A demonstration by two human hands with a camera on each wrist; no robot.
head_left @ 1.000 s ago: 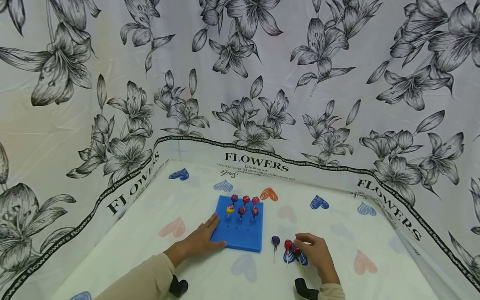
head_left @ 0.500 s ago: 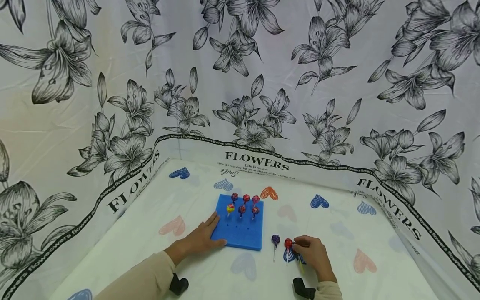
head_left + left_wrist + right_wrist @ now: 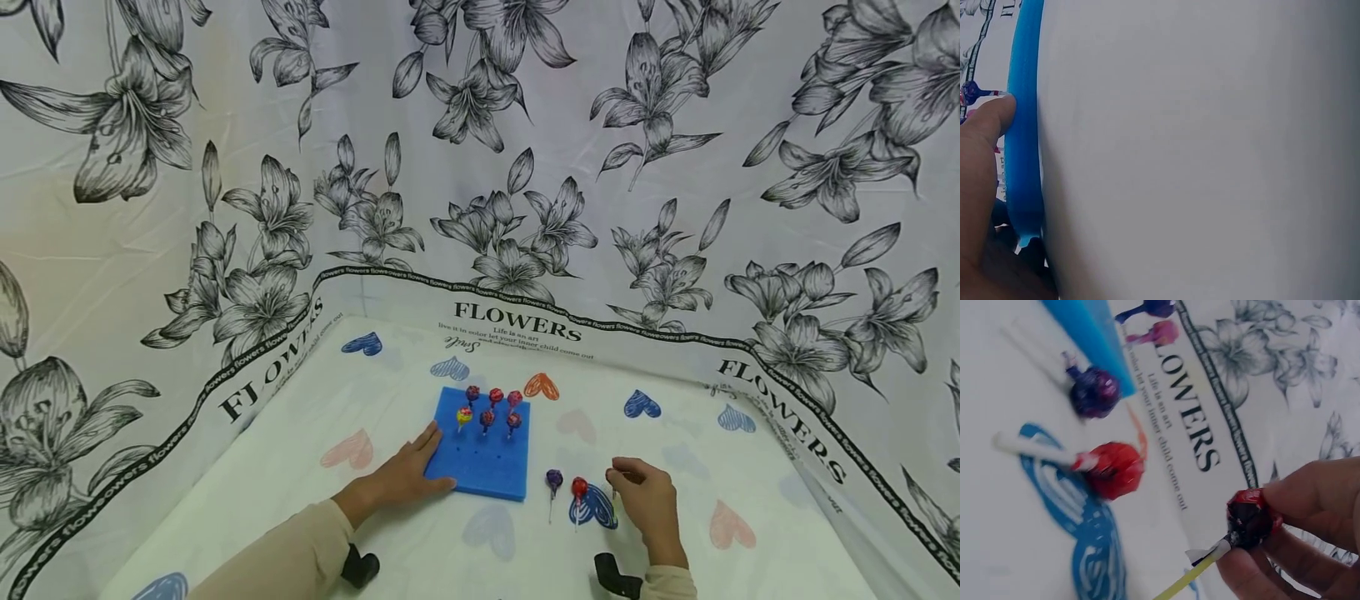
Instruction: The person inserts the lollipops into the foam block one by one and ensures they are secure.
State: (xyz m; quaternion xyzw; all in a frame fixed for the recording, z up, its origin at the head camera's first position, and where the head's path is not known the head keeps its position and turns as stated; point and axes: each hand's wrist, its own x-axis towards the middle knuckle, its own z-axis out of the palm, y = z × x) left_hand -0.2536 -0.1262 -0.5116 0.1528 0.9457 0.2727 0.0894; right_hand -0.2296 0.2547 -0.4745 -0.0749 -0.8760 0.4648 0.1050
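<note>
In the head view my left hand point(image 3: 405, 472) rests at the near left corner of a blue board point(image 3: 480, 471), fingers along its left side and thumb at the front edge. Several lollipops stand upright in the board, among them a yellow lollipop point(image 3: 464, 415). My right hand point(image 3: 647, 500) pinches a dark red lollipop point(image 3: 1249, 519) by its wrapped head, its yellow stick point(image 3: 1188, 581) pointing down. To the left of that hand, a purple lollipop point(image 3: 553, 479) and a red lollipop point(image 3: 579, 487) lie on the cloth.
A white cloth point(image 3: 420, 550) printed with hearts covers the table. Behind it hangs a flower-patterned curtain point(image 3: 360, 100). Several small holes point(image 3: 478, 452) show in the board's front part. Black wrist fittings point(image 3: 617, 575) sit below both hands.
My right hand has closed on the dark red lollipop and lifted it off the cloth, moving slightly right, away from the red one. The left hand stays on the board.
</note>
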